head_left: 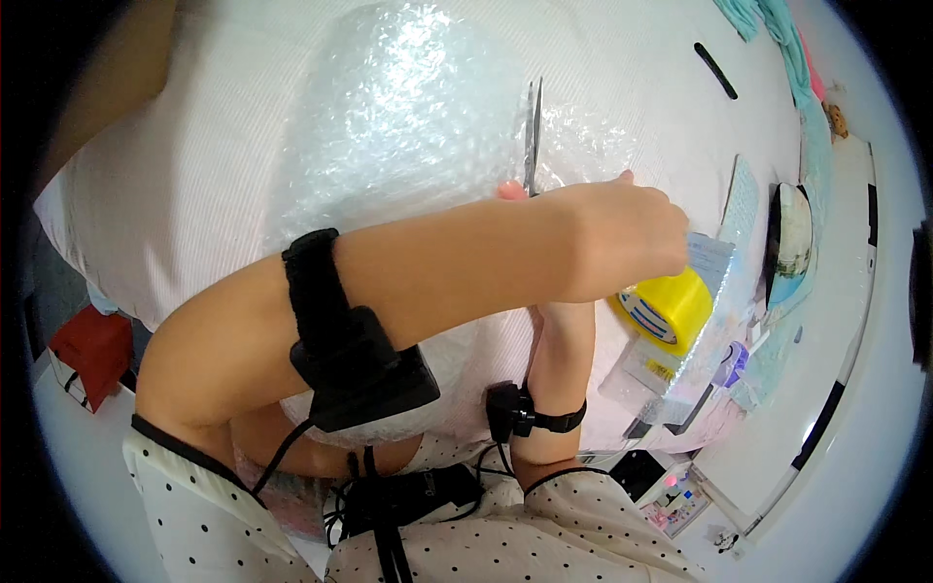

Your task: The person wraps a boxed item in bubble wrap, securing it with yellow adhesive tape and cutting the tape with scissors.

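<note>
My left forearm crosses the view to the right. My left hand (637,228) is bent with its back towards me and its fingers curled. Whatever they hold is hidden. It is by the edge of a thin clear plastic sheet (588,136) and just above a yellow tape roll (685,296). My right forearm rises from below and passes under the left one. My right hand is mostly hidden there; a pinkish rounded tip (511,190) shows. From that spot scissors (533,136) point away from me, blades slightly apart. Left of them lies a big heap of bubble wrap (398,117).
Everything lies on a pale striped bedcover (233,117). To the right are a silvery package (714,262), a purple roll (732,362), a white keyboard (741,194) and a dark-edged rounded pouch (789,233). A slim black stick (716,71) is at the far right.
</note>
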### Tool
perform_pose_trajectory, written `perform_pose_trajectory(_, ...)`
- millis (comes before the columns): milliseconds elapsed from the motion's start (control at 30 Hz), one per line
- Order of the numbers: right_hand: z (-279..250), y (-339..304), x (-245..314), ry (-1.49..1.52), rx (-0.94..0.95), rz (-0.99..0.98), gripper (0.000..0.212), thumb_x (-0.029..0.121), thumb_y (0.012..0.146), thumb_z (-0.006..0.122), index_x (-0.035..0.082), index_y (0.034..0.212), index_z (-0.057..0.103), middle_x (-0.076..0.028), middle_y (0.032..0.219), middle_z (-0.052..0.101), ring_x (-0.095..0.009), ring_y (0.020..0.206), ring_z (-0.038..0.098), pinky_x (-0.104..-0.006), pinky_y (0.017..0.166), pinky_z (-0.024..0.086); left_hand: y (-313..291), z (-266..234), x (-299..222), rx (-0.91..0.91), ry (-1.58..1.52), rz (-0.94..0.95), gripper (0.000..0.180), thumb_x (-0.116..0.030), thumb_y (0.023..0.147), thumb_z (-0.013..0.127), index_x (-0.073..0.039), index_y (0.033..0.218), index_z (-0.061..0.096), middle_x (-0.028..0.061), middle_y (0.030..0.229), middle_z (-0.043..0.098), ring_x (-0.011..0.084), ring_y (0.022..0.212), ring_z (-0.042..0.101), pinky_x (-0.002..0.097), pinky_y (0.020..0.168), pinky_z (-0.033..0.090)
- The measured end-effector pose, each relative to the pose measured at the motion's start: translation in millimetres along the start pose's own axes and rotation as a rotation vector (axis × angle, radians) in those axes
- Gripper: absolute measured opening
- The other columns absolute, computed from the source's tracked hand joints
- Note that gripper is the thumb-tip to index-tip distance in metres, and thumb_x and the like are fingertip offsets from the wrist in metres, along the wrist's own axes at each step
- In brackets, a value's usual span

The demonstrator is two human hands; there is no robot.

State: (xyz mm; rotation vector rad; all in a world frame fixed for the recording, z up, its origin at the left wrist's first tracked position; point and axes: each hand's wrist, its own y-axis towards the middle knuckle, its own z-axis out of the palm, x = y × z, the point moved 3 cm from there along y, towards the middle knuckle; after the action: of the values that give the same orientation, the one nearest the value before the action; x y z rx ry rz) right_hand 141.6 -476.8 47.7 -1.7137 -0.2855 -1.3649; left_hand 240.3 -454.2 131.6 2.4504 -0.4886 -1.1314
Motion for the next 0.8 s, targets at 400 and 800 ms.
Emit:
perform_pose_trajectory(400, 4.2, 5.5, 4.2, -0.03, -0.002, -0.002, 0.024, 0.021, 0.086, 0.061, -0.002, 0.092, 0.059, -0.008, 0.068, 0.06, -0.015, 0.058, 0.055, -0.0298, 0.055, 0.042, -7.5, -0.5, -0.8, -0.004, -0.022, 0.003, 0.008, -0.01, 0.075, 0.058, -0.003, 0.079, 0.058, 0.0099, 0.087, 0.055, 0.027, 0.086, 0.057, 0.0439, 0.09, 0.042)
perform_pose_trajectory(800, 4.5, 5.1, 8.6, -0.043, -0.009, -0.003, 0.027, 0.021, 0.086, 0.06, -0.004, 0.094, 0.059, -0.011, 0.072, 0.061, -0.017, 0.063, 0.057, -0.0313, 0.059, 0.044, -7.0, 0.2, -0.9, 0.014, -0.029, 0.007, 0.008, -0.011, 0.076, 0.059, -0.004, 0.079, 0.058, 0.0097, 0.086, 0.056, 0.0262, 0.084, 0.058, 0.0417, 0.085, 0.043)
